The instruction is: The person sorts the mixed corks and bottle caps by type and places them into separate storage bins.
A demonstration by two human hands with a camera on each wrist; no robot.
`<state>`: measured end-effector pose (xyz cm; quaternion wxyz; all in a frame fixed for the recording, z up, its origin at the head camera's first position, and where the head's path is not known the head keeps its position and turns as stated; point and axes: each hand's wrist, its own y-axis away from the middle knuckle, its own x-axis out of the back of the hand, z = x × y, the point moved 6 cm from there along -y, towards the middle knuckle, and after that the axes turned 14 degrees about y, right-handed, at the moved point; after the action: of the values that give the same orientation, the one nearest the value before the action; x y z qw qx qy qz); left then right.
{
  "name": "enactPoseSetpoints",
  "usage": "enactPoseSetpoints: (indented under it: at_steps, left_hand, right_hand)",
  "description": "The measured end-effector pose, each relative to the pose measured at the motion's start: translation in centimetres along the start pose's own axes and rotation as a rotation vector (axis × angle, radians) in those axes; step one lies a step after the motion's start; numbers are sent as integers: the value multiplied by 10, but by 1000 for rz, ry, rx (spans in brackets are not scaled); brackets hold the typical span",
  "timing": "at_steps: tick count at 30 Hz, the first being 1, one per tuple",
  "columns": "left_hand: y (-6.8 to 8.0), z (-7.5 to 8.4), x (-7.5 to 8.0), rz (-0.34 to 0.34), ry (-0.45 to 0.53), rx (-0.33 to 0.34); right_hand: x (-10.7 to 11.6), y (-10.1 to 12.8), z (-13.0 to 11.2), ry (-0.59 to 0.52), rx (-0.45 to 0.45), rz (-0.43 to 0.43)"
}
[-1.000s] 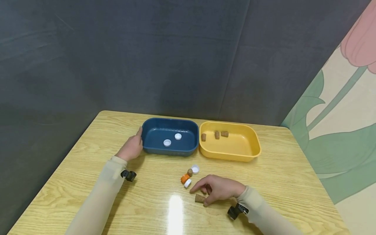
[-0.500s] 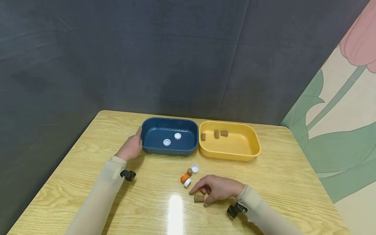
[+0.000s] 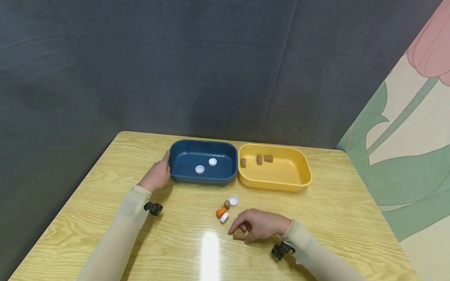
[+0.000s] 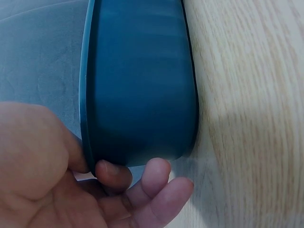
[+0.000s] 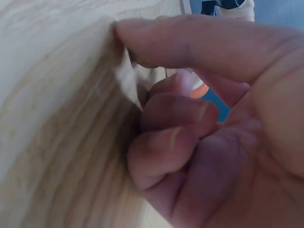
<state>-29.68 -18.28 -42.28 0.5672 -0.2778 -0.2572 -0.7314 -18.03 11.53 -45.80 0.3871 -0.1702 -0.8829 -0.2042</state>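
The right hand (image 3: 260, 225) lies low on the table (image 3: 334, 218), and its curled fingers and thumb pinch a brown cork (image 3: 239, 234) that rests on the wood near the front edge. The head view shows the cork clearly. In the right wrist view only bent fingers (image 5: 180, 142) and a thumb pressed down on the wood are visible, and the cork itself is hidden there.

The left hand (image 3: 157, 175) rests against the left end of the blue tray (image 3: 175, 150). The left wrist view shows what the head view does not: the fingertips (image 4: 156, 173) curl under the smooth rounded wall of the tray (image 4: 137, 80) and grip its rim.

Just beside the right hand lie an orange cap (image 3: 221, 212), a small cork (image 3: 227, 204) and two white caps (image 3: 233, 201). Two more white caps (image 3: 199, 169) lie inside the blue tray. The yellow tray (image 3: 302, 171) touches it on the right and holds three corks (image 3: 259, 159). Both trays are plastic with rounded corners.

The table is pale glossy wood grain with a bright light reflection. Behind stands a dark grey wall (image 3: 175, 70), and on the right a wall with a painted pink flower and green leaves (image 3: 404, 156).
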Motion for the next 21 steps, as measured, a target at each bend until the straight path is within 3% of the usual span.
enactPoseSetpoints:
  at_steps: [21]
  left_hand:
    - [-3, -2, 0, 12, -21, -3]
  right_hand:
    - [11, 10, 22, -59, -102, 178]
